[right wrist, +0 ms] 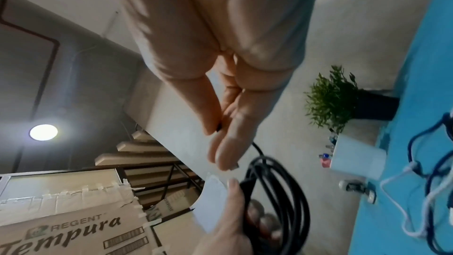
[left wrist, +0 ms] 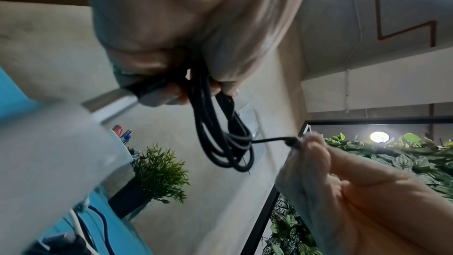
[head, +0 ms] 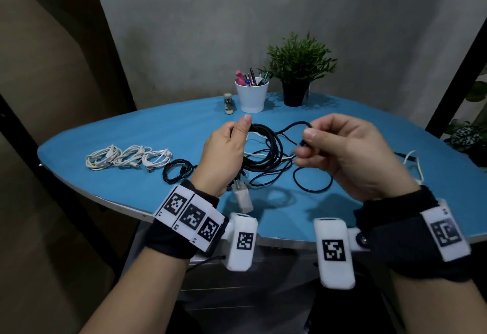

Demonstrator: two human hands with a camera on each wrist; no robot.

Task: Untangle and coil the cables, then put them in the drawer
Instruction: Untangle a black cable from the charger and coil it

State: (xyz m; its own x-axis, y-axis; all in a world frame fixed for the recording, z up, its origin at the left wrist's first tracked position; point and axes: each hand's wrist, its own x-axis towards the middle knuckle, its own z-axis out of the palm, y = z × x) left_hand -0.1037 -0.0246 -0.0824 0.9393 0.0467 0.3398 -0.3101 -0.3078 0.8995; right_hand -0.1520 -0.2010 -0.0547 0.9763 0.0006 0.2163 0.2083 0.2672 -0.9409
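The left hand (head: 224, 149), at centre frame in the head view, has its fingers curled round a bundle of loops of a black cable (head: 266, 149), thumb up against the top of the coil. The right hand (head: 345, 154), just right of centre, pinches the free run of that same black cable between thumb and fingertips, the line arching from the coil to the pinch. In the left wrist view the coil hangs below the fist as several dark, braided-looking loops, and a metal-tipped plug (left wrist: 110, 100) sticks out beside the fingers.

The only readable writing is on a cardboard box (right wrist: 73, 226) at the lower left of the right wrist view: "REGENT Tempura". The wrist bands (head: 191, 217) carry black-and-white square markers.

Below the hands a white charger block (head: 242, 196) lies near the table's (head: 105, 133) front edge, with loose black and white cable (head: 313, 183) trailing toward the right rim. At the left of the blue table lie three coiled white cables (head: 126, 158) in a row and one small coiled black cable (head: 176, 173), with bare blue surface behind them. At the far edge stand a stapler (head: 228, 103), a white pen cup (head: 252, 96) and a potted plant (head: 297, 70) against the grey wall.
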